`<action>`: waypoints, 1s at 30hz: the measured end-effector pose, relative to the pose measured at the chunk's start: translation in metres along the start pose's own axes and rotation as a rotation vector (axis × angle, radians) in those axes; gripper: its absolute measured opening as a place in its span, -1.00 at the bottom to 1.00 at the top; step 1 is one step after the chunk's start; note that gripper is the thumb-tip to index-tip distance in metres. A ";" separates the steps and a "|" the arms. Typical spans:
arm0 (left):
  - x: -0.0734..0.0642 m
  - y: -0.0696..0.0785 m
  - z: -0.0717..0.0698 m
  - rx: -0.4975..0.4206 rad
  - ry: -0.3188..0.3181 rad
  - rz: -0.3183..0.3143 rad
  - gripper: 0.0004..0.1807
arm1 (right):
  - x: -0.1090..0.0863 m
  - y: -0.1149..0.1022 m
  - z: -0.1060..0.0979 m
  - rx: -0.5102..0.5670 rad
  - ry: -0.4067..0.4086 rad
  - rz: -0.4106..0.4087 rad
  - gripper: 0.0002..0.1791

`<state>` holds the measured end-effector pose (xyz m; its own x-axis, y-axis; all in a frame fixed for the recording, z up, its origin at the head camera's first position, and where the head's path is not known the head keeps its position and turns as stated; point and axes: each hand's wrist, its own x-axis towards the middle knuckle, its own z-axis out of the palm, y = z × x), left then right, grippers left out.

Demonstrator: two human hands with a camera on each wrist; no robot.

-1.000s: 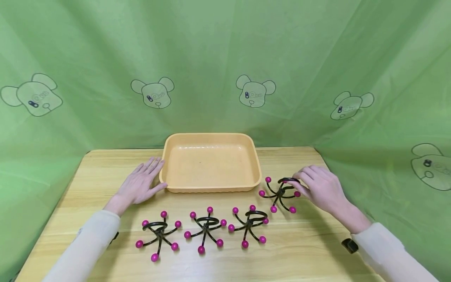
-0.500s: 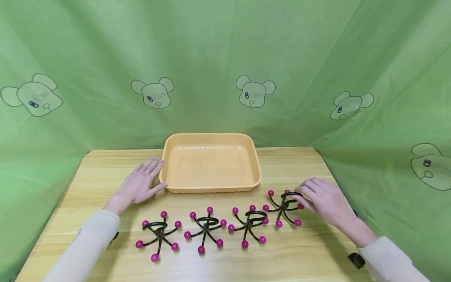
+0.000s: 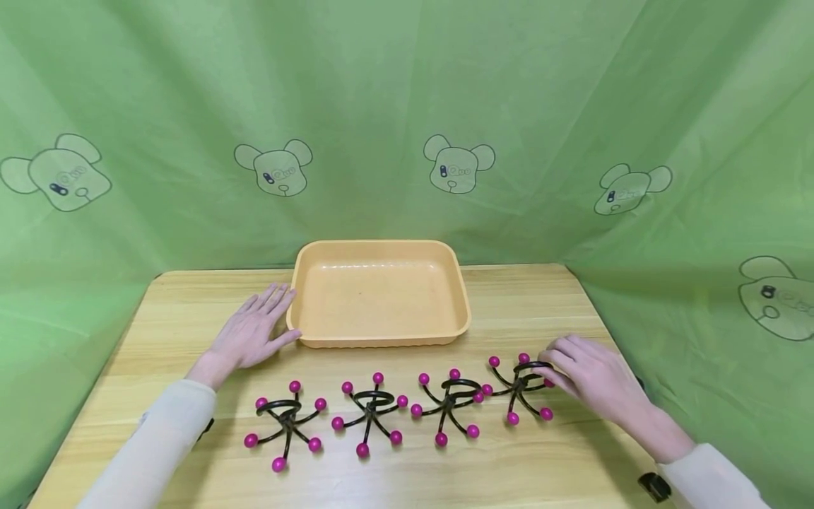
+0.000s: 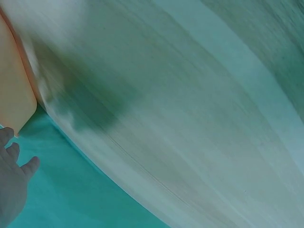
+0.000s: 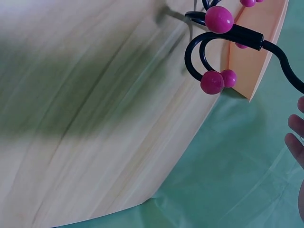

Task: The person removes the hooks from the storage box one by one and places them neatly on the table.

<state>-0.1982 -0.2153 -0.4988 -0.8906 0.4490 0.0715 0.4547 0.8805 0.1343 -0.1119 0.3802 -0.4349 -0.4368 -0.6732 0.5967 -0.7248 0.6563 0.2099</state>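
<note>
My right hand pinches the ring handle of a black claw massager with magenta ball tips, at the right end of a row. Its prongs point downward, and the left ball overlaps the neighbouring massager in the head view. The right wrist view shows the held massager's black shaft, with only a few fingertips at the edge. Two more massagers, one in the middle and one at the left, stand on their balls. My left hand lies with fingers straight, fingertips against the tray's left side.
A peach-coloured rectangular tray stands at the back of the wooden table, with nothing in it. Green cloth printed with mouse heads hangs behind and at both sides, close to the table's edges.
My right hand has brought the held massager from beside the tray's right corner toward me and slightly right, to the end of the row. The left hand and the other massagers have stayed put.
</note>
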 end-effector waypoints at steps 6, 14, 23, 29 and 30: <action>0.001 0.000 0.000 -0.010 -0.003 -0.004 -0.03 | -0.005 -0.003 -0.003 0.005 0.016 -0.007 -0.47; 0.002 0.000 -0.001 -0.010 -0.003 -0.001 -0.03 | -0.009 -0.005 -0.004 0.002 0.046 -0.015 -0.49; 0.002 -0.001 -0.003 0.001 -0.019 -0.004 -0.02 | -0.014 -0.004 -0.003 -0.009 0.036 -0.003 -0.48; 0.001 -0.001 -0.005 0.010 -0.023 -0.009 -0.02 | -0.014 -0.002 -0.002 -0.013 0.017 0.002 -0.44; 0.001 -0.001 -0.006 0.010 -0.023 -0.010 -0.02 | -0.014 -0.002 -0.003 -0.012 0.008 0.006 -0.42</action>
